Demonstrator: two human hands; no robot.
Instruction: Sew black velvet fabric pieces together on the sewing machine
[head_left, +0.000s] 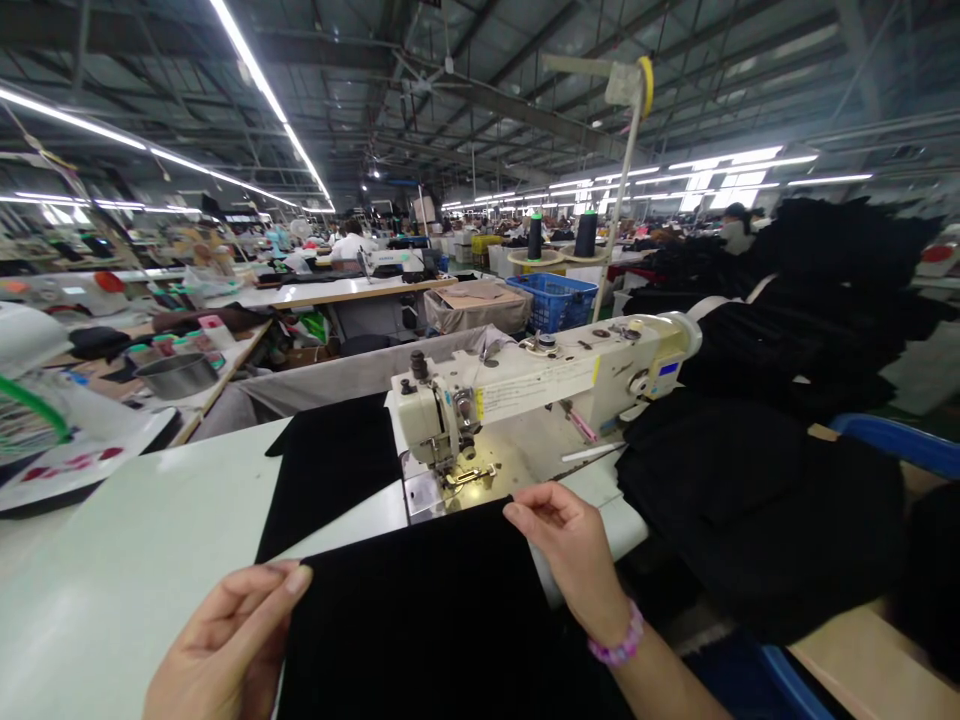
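A black fabric piece (420, 620) is stretched between my two hands in front of the sewing machine (540, 385). My left hand (229, 635) pinches its upper left corner between thumb and fingers. At the upper right corner, my right hand (562, 530) pinches the cloth; a beaded bracelet (619, 635) circles that wrist. The top edge runs nearly straight, just short of the lit needle plate (471, 477). Another black fabric piece (330, 470) lies on the pale table (165, 540), left of the machine head. The lower part of the held cloth runs out of view.
Black fabric pieces (757, 510) are heaped on the right, with taller dark piles behind. Two thread cones (535, 238) stand beyond the machine, near a blue basket (559, 300). A fan (45, 400) and a metal bowl (176, 377) are at left. People work farther back.
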